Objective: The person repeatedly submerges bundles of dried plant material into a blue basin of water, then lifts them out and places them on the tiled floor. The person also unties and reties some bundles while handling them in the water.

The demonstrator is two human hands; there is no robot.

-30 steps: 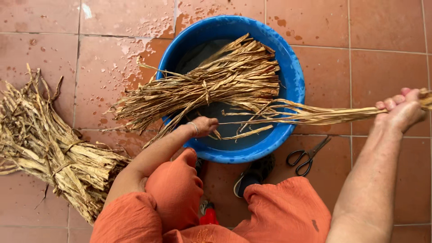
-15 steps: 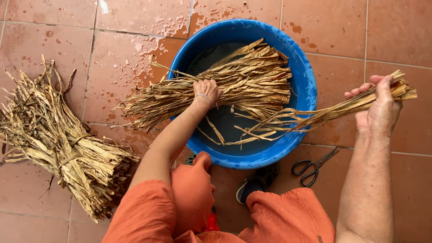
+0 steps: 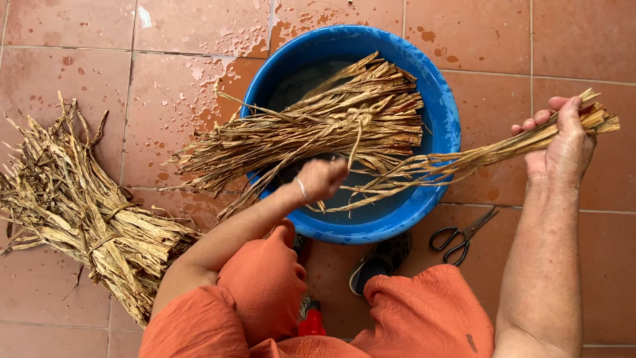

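Two hands work over the tub, and both have shifted in the last second. Nearest the camera, the left hand (image 3: 322, 179), blurred and loosely curled, has come back from the tied bundle toward the near side of the blue basin (image 3: 444, 126); whether it pinches any strand I cannot tell. The right hand (image 3: 563, 146) has risen and swung outward, fist closed around the thick end of a small sheaf of dried strips (image 3: 464, 159), whose loose tips trail down into the basin just beside the left hand. That lift suggests the sheaf is being drawn clear of the water. Black scissors (image 3: 460, 235) lie on the tiles below the right forearm. Farther off, the tied bundle (image 3: 318, 129) rests across the basin's rim, and a larger dry heap (image 3: 73, 212) lies well apart at left.
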